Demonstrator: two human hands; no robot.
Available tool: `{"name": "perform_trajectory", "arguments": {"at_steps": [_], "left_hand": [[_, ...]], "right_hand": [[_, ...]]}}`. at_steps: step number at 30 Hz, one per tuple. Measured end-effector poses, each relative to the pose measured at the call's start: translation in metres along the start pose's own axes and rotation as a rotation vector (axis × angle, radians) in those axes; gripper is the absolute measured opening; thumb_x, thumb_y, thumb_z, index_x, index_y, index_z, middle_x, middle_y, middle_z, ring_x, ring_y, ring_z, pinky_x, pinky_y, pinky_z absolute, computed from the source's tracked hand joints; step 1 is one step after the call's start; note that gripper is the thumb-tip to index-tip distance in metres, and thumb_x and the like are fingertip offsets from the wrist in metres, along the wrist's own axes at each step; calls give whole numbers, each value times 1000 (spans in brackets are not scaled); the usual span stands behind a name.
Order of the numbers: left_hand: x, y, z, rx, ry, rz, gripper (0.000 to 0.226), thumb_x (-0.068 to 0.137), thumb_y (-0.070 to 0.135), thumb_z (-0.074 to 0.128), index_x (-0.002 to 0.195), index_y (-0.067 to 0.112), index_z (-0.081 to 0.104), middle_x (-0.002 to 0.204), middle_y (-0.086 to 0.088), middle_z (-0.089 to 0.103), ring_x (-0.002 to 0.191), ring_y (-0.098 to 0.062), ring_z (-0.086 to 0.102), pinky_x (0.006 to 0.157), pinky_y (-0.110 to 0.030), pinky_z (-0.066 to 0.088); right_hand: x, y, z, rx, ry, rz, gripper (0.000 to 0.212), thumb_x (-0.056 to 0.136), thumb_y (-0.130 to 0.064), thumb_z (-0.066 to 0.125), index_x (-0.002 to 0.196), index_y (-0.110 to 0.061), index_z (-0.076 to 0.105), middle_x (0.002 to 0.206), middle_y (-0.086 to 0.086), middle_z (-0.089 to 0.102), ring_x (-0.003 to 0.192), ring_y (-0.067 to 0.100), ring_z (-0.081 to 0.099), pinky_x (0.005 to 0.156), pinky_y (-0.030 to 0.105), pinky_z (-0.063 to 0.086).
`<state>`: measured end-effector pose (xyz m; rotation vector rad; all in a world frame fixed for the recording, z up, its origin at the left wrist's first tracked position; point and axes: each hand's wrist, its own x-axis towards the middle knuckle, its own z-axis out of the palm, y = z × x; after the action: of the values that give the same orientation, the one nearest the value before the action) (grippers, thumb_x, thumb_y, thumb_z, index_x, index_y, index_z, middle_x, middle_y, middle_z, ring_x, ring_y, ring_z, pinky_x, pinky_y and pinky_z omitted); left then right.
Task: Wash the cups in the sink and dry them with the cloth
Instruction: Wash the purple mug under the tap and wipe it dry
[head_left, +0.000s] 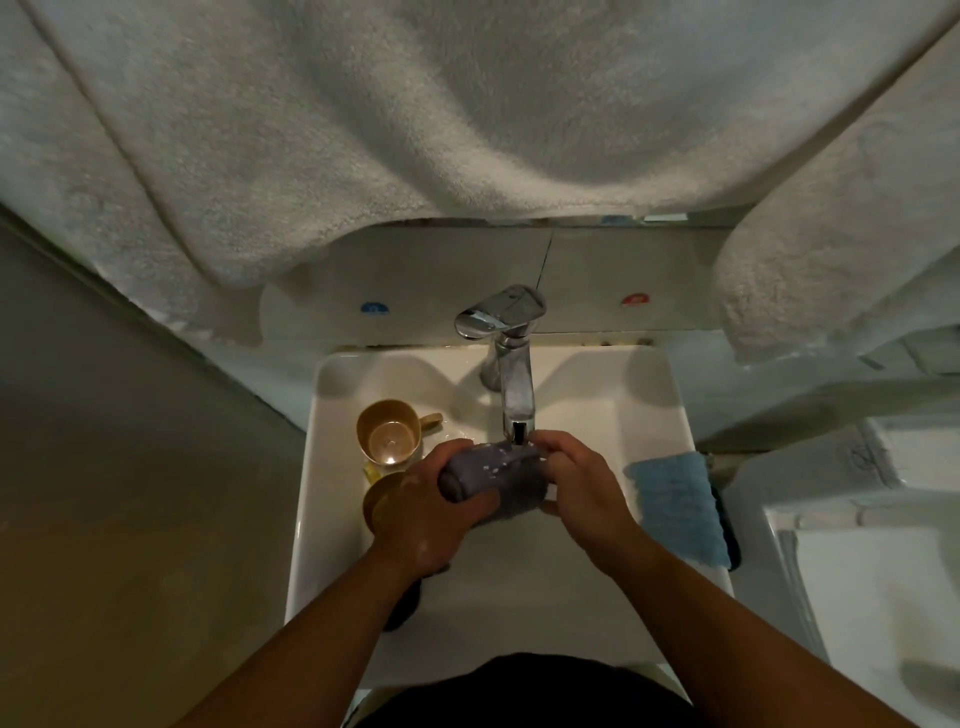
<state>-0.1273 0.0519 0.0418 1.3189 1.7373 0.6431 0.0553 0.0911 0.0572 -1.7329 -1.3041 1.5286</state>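
Observation:
A grey speckled cup (493, 480) lies on its side under the spout of the chrome tap (511, 374), over the white sink (654, 395). My left hand (431, 512) grips its left end. My right hand (582, 483) holds its right end, fingers curled at the rim. A tan cup (388, 431) with a handle stands upright in the sink's left part. A second tan cup (378, 501) shows behind my left hand, mostly hidden. A blue cloth (680, 504) lies over the sink's right rim.
A large white towel (467, 114) hangs overhead and fills the upper view. A dark object (405, 603) sits in the basin under my left forearm. White surfaces stand to the right of the sink. Blue and red marks sit on the wall behind the tap.

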Motion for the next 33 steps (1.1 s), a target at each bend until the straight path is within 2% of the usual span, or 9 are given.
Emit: {"name": "perform_trajectory", "arguments": {"at_steps": [3,6,12,17,20,23,27,31,33], "left_hand": [[1,2,6,82,61,44,67,78,51,80,135,28,55,117,6,64,98,-9,61,72,-11,43],[4,2,12,67,47,144,78,65,65,82,128,27,57,113,6,67,95,-6,64,78,-20,56],[3,3,17,126,83,223,83,56,69,74,126,26,60,111,3,67,97,-14,65,83,-36,58],[7,-5,7,96,150,209,81,56,59,88,125,25,63,111,4,69,96,-12,66,81,-30,59],[11,-9,5,73,87,208,83,59,68,81,129,28,61,117,5,67,102,-11,65,86,-31,58],[11,-7,6,13,0,163,76,73,72,69,136,31,56,124,5,63,107,-9,63,89,-22,56],[14,-3,14,-23,72,84,47,93,53,62,134,30,57,126,0,61,107,-11,59,79,-6,44],[19,8,24,-167,77,-50,62,80,75,46,127,38,59,126,-2,57,111,-22,60,83,-40,61],[19,7,25,-149,22,-39,68,76,75,53,131,35,57,127,-2,56,111,-22,60,82,-43,63]], "right_hand": [[-2,4,4,-134,-52,-85,26,95,-43,58,118,-32,60,115,-5,65,103,11,61,91,34,55],[-2,4,11,-304,85,-190,16,94,-38,65,102,-25,60,95,-4,67,85,7,61,74,20,49],[10,-4,22,-394,271,-163,18,93,-29,63,80,-20,53,74,-3,58,69,16,55,66,30,46],[10,-4,19,-340,19,-225,11,98,-30,59,99,-22,51,96,-1,54,82,7,52,71,19,41],[8,2,17,-324,55,-223,10,98,-30,58,94,-22,52,93,1,58,82,11,54,70,23,43],[10,8,15,-263,105,-184,10,98,-30,58,92,-22,55,92,0,60,82,13,57,68,20,43],[7,12,10,-168,43,-161,7,99,-31,56,95,-26,57,94,0,64,87,14,62,74,27,53],[5,13,10,-110,89,-137,7,100,-28,55,95,-24,58,91,-3,65,86,12,63,76,29,55],[5,14,7,-94,121,-124,8,100,-28,55,97,-22,59,93,-1,66,87,14,64,76,30,56]]}}
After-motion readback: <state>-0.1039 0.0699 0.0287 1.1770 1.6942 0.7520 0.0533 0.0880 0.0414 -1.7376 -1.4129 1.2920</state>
